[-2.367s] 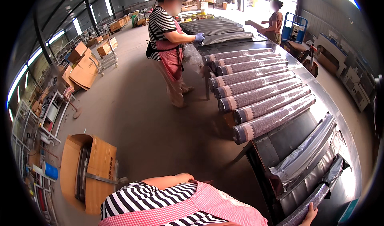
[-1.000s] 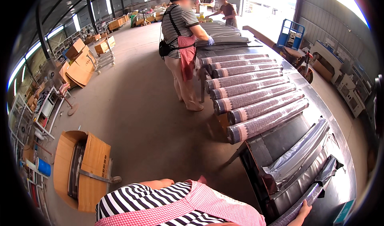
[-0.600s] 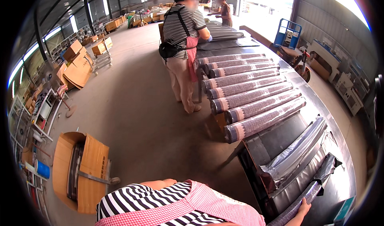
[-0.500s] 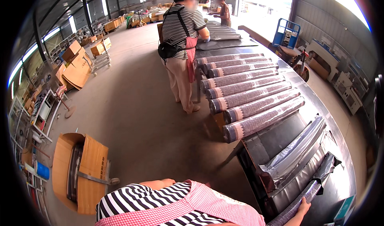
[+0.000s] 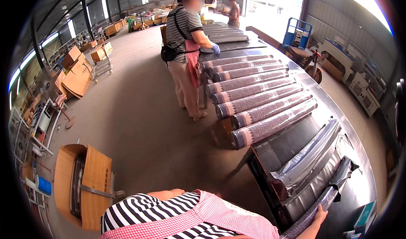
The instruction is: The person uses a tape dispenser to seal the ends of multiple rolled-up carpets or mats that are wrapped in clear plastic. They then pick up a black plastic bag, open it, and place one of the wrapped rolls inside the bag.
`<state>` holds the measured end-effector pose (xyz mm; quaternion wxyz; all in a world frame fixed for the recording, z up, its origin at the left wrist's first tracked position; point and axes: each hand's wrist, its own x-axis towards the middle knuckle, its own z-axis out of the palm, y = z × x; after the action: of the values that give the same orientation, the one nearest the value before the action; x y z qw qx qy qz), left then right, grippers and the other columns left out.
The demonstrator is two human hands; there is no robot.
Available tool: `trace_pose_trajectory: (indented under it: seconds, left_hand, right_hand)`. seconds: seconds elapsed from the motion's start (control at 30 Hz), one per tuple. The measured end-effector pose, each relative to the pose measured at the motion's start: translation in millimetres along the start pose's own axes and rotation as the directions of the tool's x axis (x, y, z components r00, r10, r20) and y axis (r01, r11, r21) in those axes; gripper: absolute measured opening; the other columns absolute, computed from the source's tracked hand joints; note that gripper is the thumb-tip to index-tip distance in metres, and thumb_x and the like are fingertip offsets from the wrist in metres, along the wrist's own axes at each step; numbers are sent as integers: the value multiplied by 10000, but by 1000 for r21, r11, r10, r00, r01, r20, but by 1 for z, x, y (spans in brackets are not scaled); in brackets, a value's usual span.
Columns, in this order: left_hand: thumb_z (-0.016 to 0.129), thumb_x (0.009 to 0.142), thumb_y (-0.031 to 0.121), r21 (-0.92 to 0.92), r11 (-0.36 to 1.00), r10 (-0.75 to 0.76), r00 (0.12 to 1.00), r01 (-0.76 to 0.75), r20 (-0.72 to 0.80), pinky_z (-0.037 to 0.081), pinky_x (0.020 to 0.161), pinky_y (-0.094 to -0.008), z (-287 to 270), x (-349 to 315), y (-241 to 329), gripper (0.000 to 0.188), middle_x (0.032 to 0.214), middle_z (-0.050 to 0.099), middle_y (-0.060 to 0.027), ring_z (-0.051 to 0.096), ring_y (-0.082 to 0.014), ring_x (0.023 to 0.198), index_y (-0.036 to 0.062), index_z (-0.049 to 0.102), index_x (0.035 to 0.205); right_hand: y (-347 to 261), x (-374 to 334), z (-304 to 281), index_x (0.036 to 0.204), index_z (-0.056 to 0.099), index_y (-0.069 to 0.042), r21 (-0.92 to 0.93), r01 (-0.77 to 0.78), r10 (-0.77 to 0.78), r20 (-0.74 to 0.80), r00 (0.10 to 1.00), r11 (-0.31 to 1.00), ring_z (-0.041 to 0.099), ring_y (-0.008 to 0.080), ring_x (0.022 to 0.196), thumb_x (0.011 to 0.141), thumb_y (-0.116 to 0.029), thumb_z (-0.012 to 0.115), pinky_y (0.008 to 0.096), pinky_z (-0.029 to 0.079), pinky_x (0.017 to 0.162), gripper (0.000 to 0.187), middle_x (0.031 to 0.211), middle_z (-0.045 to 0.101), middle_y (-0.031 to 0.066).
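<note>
My right hand (image 5: 321, 214) lies over a dark roll in clear plastic wrap (image 5: 308, 216), its fingers curved around the side near the bottom right. The roll's far end runs into a loose dark plastic sleeve (image 5: 344, 172). Beside it lies a padded black sheet (image 5: 315, 184), and past that a long silvery plastic bag (image 5: 311, 150). Of my left arm, only a bare stretch (image 5: 167, 194) shows at the edge of my striped sleeve and pink checked apron; the left hand is out of sight.
Several plastic-wrapped rolls (image 5: 270, 122) lie side by side on the long table (image 5: 357, 144). A co-worker (image 5: 184, 40) stands at its left side, another person (image 5: 233, 13) farther back. An open carton (image 5: 99, 175) holding dark rolls stands on the floor at left. A teal box (image 5: 364, 215) sits bottom right.
The co-worker has straightened up and turned, with a gloved hand now showing above the table. The whole view has shifted slightly. My right hand stays on the wrapped roll.
</note>
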<state>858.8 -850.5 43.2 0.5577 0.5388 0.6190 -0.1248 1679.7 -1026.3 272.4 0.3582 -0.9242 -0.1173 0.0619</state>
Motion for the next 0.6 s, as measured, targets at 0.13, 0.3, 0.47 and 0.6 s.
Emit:
trace_pose_trajectory:
  seconds: [0.13, 0.3, 0.47, 0.6]
  left_hand:
    - [529, 962, 244, -38, 999, -13, 1000, 13, -2, 437, 1038, -396, 3, -3, -4, 349, 1294, 659, -104, 589, -258, 1217, 129, 678, 1256]
    - [521, 967, 244, -34, 999, -19, 1000, 20, 4, 436, 1035, -395, -1, -5, 5, 346, 1286, 662, -98, 589, -251, 1207, 129, 678, 1254]
    - [513, 973, 245, -52, 998, -22, 1000, 21, -7, 436, 1032, -394, -3, -9, 8, 344, 1277, 665, -92, 590, -243, 1198, 129, 678, 1252]
    - [506, 978, 246, -83, 996, -33, 999, 32, -10, 435, 1030, -393, -3, -13, 10, 343, 1270, 667, -88, 591, -237, 1190, 129, 678, 1251]
  right_hand:
    - [-19, -10, 6, 1420, 416, 125, -2, 11, -11, -14, 1000, 1000, 585, 360, 1226, 787, -378, 799, 391, 432, 1064, 894, 1335, 588, 282]
    - [-18, -14, 1, 1418, 426, 111, 29, -18, 18, 9, 1000, 999, 595, 360, 1210, 793, -368, 795, 394, 437, 1056, 870, 1320, 602, 271]
    - [-9, -8, 8, 1302, 556, 75, 90, 24, -21, -29, 999, 996, 645, 328, 1098, 809, -339, 787, 404, 473, 987, 684, 1216, 663, 229]
    - [3, 10, 12, 1311, 539, 84, 66, 13, -11, -30, 999, 998, 643, 328, 1093, 813, -326, 789, 400, 477, 980, 691, 1213, 661, 233]
